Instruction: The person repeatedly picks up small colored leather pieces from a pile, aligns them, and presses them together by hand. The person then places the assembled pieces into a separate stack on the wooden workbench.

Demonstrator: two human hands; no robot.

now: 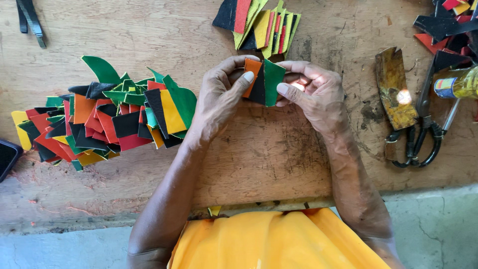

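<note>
Both my hands meet above the middle of a worn wooden board (279,154). Between them is a small folded piece (262,82) made of orange, black and green strips. My left hand (221,97) pinches its orange side with the thumb on top. My right hand (313,94) grips the green side with thumb and fingers. To the left lies a long fanned stack of similar pieces (104,117) in red, black, green, orange and yellow, close to my left wrist.
More coloured strips (259,25) lie at the top centre, and scraps (448,25) at the top right. Black-handled scissors (423,124), a stained yellowish offcut (396,89) and a small glue bottle (455,83) sit right. A dark phone (6,157) lies at the left edge.
</note>
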